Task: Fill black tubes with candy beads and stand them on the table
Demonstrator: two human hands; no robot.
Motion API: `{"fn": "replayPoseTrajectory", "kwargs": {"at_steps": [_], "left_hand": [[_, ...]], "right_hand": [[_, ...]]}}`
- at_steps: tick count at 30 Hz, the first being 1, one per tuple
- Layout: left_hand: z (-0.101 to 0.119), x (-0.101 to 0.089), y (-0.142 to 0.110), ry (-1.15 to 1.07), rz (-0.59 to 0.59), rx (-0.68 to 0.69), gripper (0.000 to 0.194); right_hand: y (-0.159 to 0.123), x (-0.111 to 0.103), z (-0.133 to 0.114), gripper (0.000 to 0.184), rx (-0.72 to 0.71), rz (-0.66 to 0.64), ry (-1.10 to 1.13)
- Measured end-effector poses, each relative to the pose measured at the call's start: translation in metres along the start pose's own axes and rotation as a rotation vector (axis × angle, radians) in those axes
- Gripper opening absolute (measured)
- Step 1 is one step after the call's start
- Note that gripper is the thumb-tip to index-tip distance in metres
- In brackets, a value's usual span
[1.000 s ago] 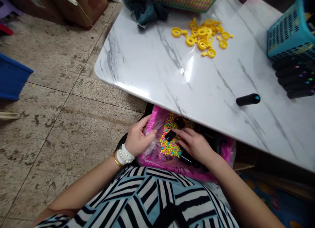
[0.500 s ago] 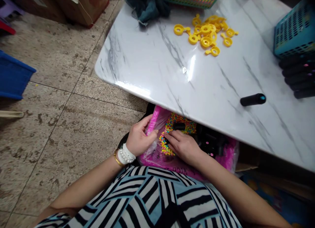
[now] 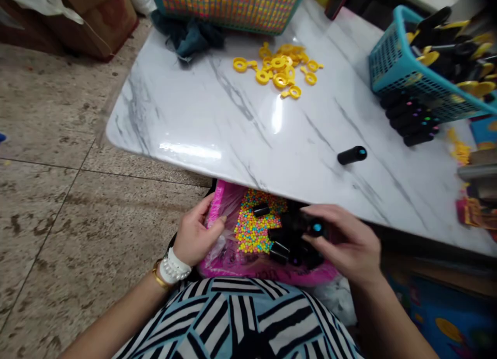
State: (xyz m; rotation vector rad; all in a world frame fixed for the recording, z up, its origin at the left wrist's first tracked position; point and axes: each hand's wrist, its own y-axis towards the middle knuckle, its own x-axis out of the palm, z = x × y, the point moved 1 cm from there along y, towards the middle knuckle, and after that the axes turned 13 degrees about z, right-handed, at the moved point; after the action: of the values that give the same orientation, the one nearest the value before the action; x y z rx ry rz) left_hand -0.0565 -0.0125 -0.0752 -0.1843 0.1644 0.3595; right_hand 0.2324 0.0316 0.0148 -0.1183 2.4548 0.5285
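Note:
On my lap, partly under the table edge, sits a pink tray (image 3: 267,277) lined with clear plastic. Small coloured beads (image 3: 252,235) fill its middle. Several black tubes (image 3: 280,252) lie on the beads and at the tray's right side. My left hand (image 3: 199,232) grips the tray's left rim, thumb inside. At the right, my right hand (image 3: 345,240) pinches a black tube (image 3: 317,227) with a blue spot on its end, above the other tubes. Another black tube (image 3: 351,155) with a blue end lies alone on the marbled table (image 3: 174,100).
Yellow ring-shaped caps (image 3: 281,72) lie in a pile on the table. Behind them stands a green basket (image 3: 233,10) beside a dark cloth (image 3: 190,35). A blue basket (image 3: 392,54) of black and yellow parts is at right, with stacked black tubes (image 3: 409,118) before it.
My right hand has moved right from the beads to the black tubes and now pinches one. My left hand stays on the tray rim. The view has turned to the right.

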Motion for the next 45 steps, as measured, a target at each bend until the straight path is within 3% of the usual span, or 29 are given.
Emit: {"fn": "replayPoseTrajectory", "kwargs": {"at_steps": [3, 5, 9, 11, 13, 14, 15, 17, 19, 22, 26, 29, 32, 35, 40, 42, 45], "left_hand": [[0.0, 0.0, 0.001, 0.003, 0.006, -0.016, 0.06], [0.001, 0.0, 0.001, 0.0, 0.001, -0.022, 0.06], [0.006, 0.0, 0.001, 0.016, -0.003, -0.009, 0.058], [0.007, -0.001, 0.0, 0.033, 0.003, -0.001, 0.057], [0.007, -0.001, -0.001, 0.037, 0.007, 0.007, 0.056], [0.007, -0.001, -0.001, 0.034, 0.009, 0.011, 0.056], [0.006, 0.0, -0.001, 0.033, 0.009, 0.018, 0.055], [0.005, 0.001, 0.0, 0.026, 0.006, 0.032, 0.056], [0.003, 0.002, 0.001, 0.015, -0.009, 0.038, 0.056], [0.003, 0.003, 0.0, 0.007, -0.014, 0.053, 0.056], [0.005, 0.002, -0.005, 0.028, 0.022, 0.059, 0.055], [0.005, 0.001, -0.006, 0.023, 0.034, 0.054, 0.054], [0.004, 0.001, -0.005, 0.023, 0.029, 0.066, 0.052], [0.001, 0.001, -0.003, 0.015, 0.007, 0.067, 0.053], [-0.001, 0.003, -0.004, -0.03, 0.009, 0.058, 0.053], [0.0, 0.002, -0.005, -0.02, 0.017, 0.065, 0.052], [0.003, 0.002, -0.005, 0.012, 0.029, 0.09, 0.052]], "right_hand": [[0.016, -0.027, 0.027, 0.033, 0.174, 0.392, -0.242], [0.029, -0.038, 0.05, 0.035, 0.305, 0.542, -0.315], [0.047, -0.046, 0.069, 0.052, 0.449, 0.599, -0.191], [0.039, -0.044, 0.058, 0.06, 0.442, 0.652, -0.158], [0.021, -0.038, 0.038, 0.054, 0.337, 0.72, -0.253], [0.01, -0.033, 0.027, 0.046, 0.241, 0.694, -0.326], [-0.001, -0.025, 0.017, 0.039, 0.127, 0.58, -0.386], [-0.017, -0.001, 0.005, 0.033, -0.115, 0.207, -0.435], [-0.024, 0.027, 0.004, 0.037, -0.298, -0.14, -0.473], [-0.018, 0.063, 0.02, 0.043, -0.42, -0.379, -0.598], [-0.007, 0.084, 0.03, 0.034, -0.379, -0.403, -0.476], [-0.01, 0.085, 0.022, 0.051, -0.103, -0.391, -0.246], [-0.018, 0.084, 0.014, 0.062, 0.078, -0.516, -0.131], [-0.02, 0.082, 0.012, 0.059, -0.049, -0.629, -0.174], [-0.013, 0.087, 0.018, 0.043, -0.462, -0.612, -0.549], [-0.01, 0.09, 0.019, 0.032, -0.526, -0.572, -0.596], [-0.009, 0.094, 0.017, 0.024, -0.507, -0.496, -0.645]]}}
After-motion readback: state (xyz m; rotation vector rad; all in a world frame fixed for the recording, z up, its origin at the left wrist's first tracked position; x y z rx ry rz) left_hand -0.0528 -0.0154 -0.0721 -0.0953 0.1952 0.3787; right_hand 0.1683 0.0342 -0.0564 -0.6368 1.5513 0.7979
